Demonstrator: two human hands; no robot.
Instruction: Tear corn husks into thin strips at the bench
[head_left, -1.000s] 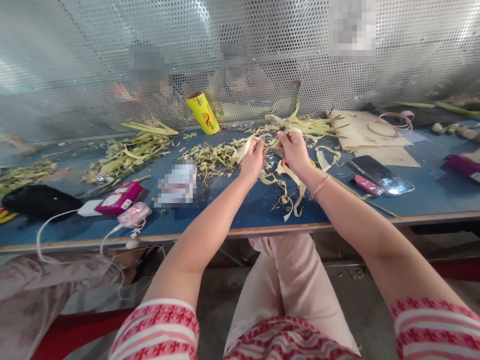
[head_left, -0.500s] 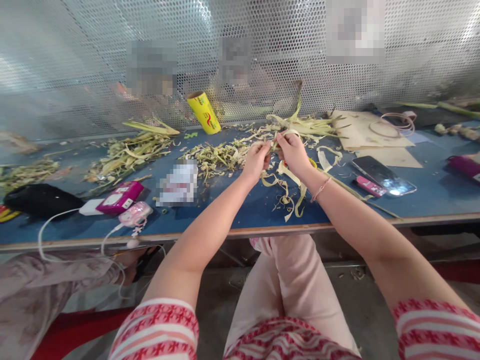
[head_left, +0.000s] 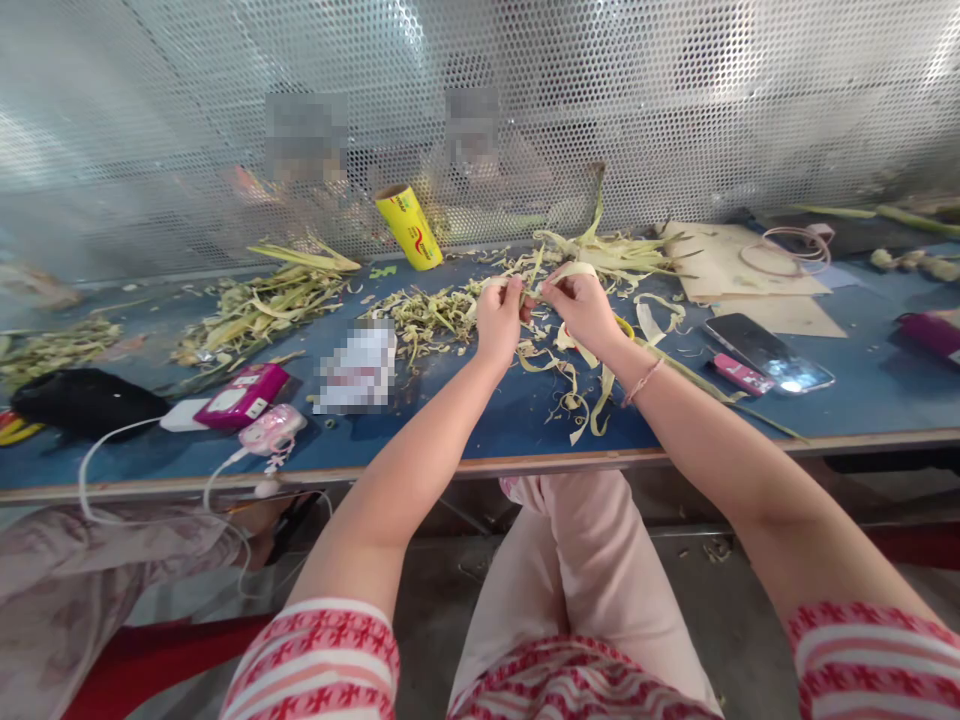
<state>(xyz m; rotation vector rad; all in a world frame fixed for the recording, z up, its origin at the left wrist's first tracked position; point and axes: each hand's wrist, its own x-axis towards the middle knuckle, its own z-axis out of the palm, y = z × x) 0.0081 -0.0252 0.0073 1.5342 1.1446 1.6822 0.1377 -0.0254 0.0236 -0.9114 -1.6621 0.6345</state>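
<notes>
Over the blue table, my left hand [head_left: 501,318] is closed in a pinch on a thin pale green plant strip [head_left: 535,275], part of which sticks up between my hands. My right hand [head_left: 583,306] sits just beside it, thumb and fingers pinched on the same pale green plant matter; the fingers hide most of it. A broader pale strip curves over the back of my right hand. Left of my hands spreads a heap of shredded plant bits [head_left: 435,320]. Behind them lie long dried leaves [head_left: 622,250], and curled peelings [head_left: 574,385] lie in front.
A yellow cardboard tube [head_left: 409,228] leans near the perforated metal wall [head_left: 555,120]. At right are a phone [head_left: 765,350], a pink object [head_left: 741,374] and brown sheets [head_left: 735,265]. A magenta box [head_left: 244,395], white cable [head_left: 82,480] and black pouch [head_left: 86,400] are at left. Another person's leg shows lower left.
My left hand has shifted slightly left and my right hand slightly left and down. A green strip now shows standing up between them.
</notes>
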